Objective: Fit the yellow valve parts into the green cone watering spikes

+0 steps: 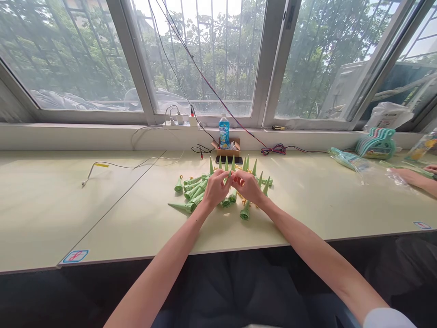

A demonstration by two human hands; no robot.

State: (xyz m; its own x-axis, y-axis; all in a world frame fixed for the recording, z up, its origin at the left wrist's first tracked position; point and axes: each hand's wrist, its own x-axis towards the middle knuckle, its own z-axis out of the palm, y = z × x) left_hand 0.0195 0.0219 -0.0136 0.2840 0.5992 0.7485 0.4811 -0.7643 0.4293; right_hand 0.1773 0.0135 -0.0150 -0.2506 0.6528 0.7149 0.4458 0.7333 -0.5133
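Note:
My left hand and my right hand meet over a group of green plastic cone spikes. Between the fingertips of both hands shows the tip of one green cone spike; the rest of it is hidden by my fingers. Several loose cone spikes lie on their sides left of my left hand. Another spike lies below my right hand, its threaded open end toward me. Behind the hands, several spikes stand upright with points up. Small orange-yellow pieces lie among them.
A blue bottle stands in a small cardboard box, behind a dark phone. Cables lie near the wall. At right are teal hangers, plastic bags and another person's hand. A thin cable crosses the left table.

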